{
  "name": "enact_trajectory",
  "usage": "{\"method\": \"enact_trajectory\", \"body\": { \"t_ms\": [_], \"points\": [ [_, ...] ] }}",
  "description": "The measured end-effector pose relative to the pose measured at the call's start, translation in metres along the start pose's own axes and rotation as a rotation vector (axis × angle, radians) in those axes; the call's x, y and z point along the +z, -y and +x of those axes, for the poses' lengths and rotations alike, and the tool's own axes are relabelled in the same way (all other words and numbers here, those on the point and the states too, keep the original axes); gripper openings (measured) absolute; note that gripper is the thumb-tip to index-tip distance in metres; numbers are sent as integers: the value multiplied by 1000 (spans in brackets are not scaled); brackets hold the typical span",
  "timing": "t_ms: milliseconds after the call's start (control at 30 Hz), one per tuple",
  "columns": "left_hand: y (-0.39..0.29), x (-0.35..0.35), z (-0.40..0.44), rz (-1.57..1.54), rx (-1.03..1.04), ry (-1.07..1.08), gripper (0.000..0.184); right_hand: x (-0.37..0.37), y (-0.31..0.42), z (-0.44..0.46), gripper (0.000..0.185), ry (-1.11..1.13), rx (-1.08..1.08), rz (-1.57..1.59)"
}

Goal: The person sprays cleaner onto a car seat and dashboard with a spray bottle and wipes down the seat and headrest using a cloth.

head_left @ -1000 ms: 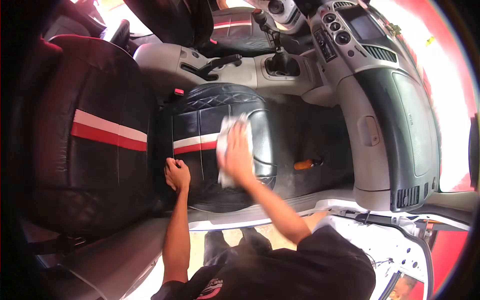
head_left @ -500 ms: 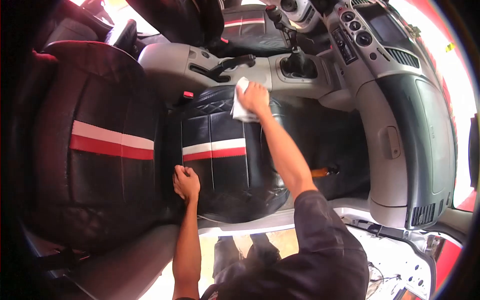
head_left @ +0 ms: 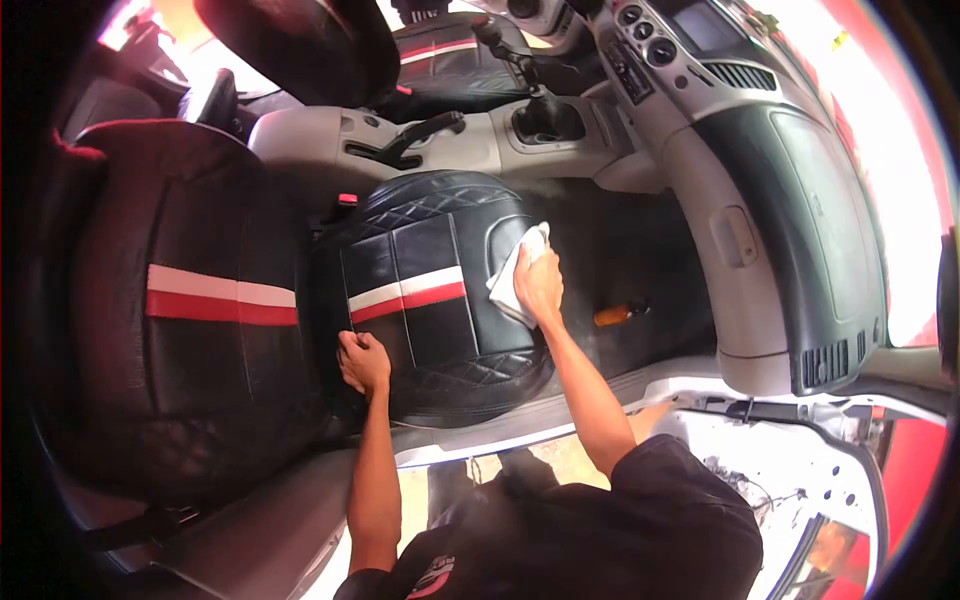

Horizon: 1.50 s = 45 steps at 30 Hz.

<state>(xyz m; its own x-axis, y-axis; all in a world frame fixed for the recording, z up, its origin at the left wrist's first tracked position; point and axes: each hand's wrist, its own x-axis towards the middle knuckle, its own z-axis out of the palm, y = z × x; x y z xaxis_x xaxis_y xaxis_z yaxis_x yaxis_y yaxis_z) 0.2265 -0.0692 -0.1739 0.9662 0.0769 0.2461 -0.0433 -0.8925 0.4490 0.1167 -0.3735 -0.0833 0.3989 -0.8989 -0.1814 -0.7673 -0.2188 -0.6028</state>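
Observation:
My right hand presses a white cloth against the front edge of the black leather seat cushion. A white and red stripe crosses the cushion, and quilted stitching runs along its sides. My left hand rests with curled fingers on the cushion's rear part, close to the seat backrest. Whether anything is inside its fingers is hidden from view.
Beyond the seat are a red buckle, the handbrake and the gear lever. An orange-handled object lies on the dark footwell floor. To the right stands the dashboard with its glovebox; the door sill runs below.
My right hand has moved the cloth from the cushion's far side toward me, down along its front edge. The left hand stays at the cushion's rear. The camera view has shifted slightly.

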Motion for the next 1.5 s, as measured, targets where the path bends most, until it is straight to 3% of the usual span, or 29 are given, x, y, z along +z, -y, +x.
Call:
{"method": "enact_trajectory", "body": {
  "t_ms": [67,167,367,467,600,767,800,967,1033,1133,1233,1400,1500],
  "points": [
    [4,4,1,4,13,-6,15,-14,-12,-32,67,67,121,11],
    [6,6,2,51,16,19,15,-18,-38,-90,64,-52,141,125],
    [-5,-4,2,82,-52,45,15,65,-82,-205,68,-619,136,492],
    [-2,-1,1,91,-49,42,15,71,-83,-206,65,-672,65,387],
    [3,3,3,69,-32,36,18,38,-82,-173,64,-451,137,337],
    [2,3,4,78,-37,48,19,-12,-58,-50,64,51,162,121],
    [3,2,3,78,-34,38,19,-9,-56,-33,66,61,174,115],
    [3,4,5,112,-58,69,21,-14,-59,-94,57,-95,202,253],
    [1,3,4,81,-59,47,22,22,-84,-147,51,-361,98,393],
    [4,6,4,67,-48,31,20,92,-91,-218,70,-551,301,688],
    [8,7,2,75,-77,55,19,106,-72,-239,74,-531,391,746],
    [5,2,6,14,-46,81,17,83,-83,-217,74,-558,119,481],
    [6,2,4,32,-45,82,17,32,-74,-167,73,-407,-133,29]
  ]
}}
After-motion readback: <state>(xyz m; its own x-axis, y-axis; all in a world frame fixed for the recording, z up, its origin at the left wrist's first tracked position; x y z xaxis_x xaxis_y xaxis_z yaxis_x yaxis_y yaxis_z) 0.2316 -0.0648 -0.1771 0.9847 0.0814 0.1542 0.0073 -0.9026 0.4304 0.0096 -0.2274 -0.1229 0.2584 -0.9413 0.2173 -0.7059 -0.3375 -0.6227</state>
